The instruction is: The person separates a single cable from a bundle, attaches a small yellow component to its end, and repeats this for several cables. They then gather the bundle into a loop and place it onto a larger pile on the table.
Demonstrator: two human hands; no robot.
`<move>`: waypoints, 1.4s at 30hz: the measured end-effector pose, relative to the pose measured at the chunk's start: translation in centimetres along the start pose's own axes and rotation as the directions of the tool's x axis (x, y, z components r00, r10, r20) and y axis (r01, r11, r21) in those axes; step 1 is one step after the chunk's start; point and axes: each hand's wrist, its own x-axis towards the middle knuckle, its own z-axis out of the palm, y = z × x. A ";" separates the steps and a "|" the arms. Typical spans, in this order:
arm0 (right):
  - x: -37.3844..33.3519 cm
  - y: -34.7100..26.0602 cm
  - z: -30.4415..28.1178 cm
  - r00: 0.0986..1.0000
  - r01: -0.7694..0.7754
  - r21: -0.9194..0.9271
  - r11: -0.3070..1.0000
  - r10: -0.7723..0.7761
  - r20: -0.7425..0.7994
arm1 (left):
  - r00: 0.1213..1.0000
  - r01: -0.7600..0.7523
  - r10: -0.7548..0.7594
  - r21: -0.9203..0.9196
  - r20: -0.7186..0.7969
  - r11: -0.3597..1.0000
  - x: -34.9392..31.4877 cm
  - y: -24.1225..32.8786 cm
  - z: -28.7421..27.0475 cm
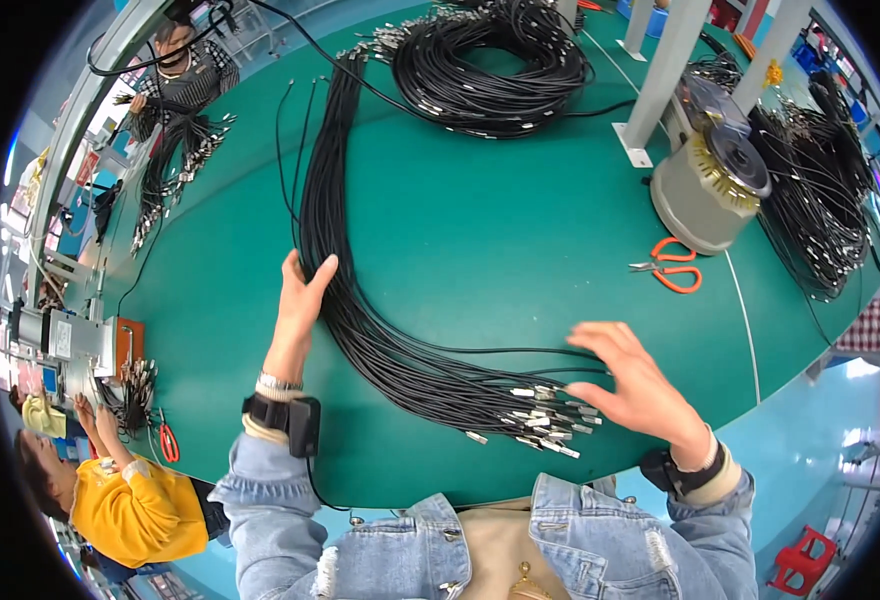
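Matt black cables (380,340), shiny metal ends (550,415)

Left hand (303,290): open, fingers together and extended away from the body, thumb spread to the right; forearm rises from the lower edge in a denim sleeve, black band at the wrist.

Right hand (635,385): open, palm down, fingers spread and pointing left; wrist banded in black, denim sleeve behind.
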 end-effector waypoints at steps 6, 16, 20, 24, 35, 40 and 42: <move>0.7 -1.7 3.4 0.995 0.055 -0.147 0.988 -0.041 0.095 | 0.998 -0.010 0.033 0.365 -0.056 0.931 3.5 -1.7 1.7; 0.3 -3.9 7.2 0.973 0.164 -0.311 0.936 -0.102 0.207 | 0.973 -0.164 0.231 0.698 -0.003 0.697 5.5 -1.7 1.8; 1.2 -5.0 8.9 0.971 0.217 -0.321 0.922 -0.171 0.166 | 0.959 -0.218 0.284 0.691 0.019 0.689 5.6 -2.3 2.1; 3.8 -6.5 11.7 0.960 0.280 -0.396 0.875 -0.254 0.119 | 0.945 -0.245 0.326 0.716 0.025 0.654 4.7 -2.5 1.9; 6.3 -5.9 13.4 0.881 0.466 -0.527 0.711 -0.322 0.345 | 0.991 -0.103 0.134 0.713 0.013 0.693 -7.2 -6.0 -7.5; 7.4 -4.9 13.2 0.793 0.596 -0.409 0.691 -0.428 0.433 | 0.997 -0.075 0.053 0.774 0.053 0.628 -8.3 -4.0 -10.1; 7.8 -4.8 13.4 0.765 0.629 -0.358 0.690 -0.468 0.442 | 0.990 -0.121 0.137 0.773 0.045 0.623 -4.5 -5.4 -10.6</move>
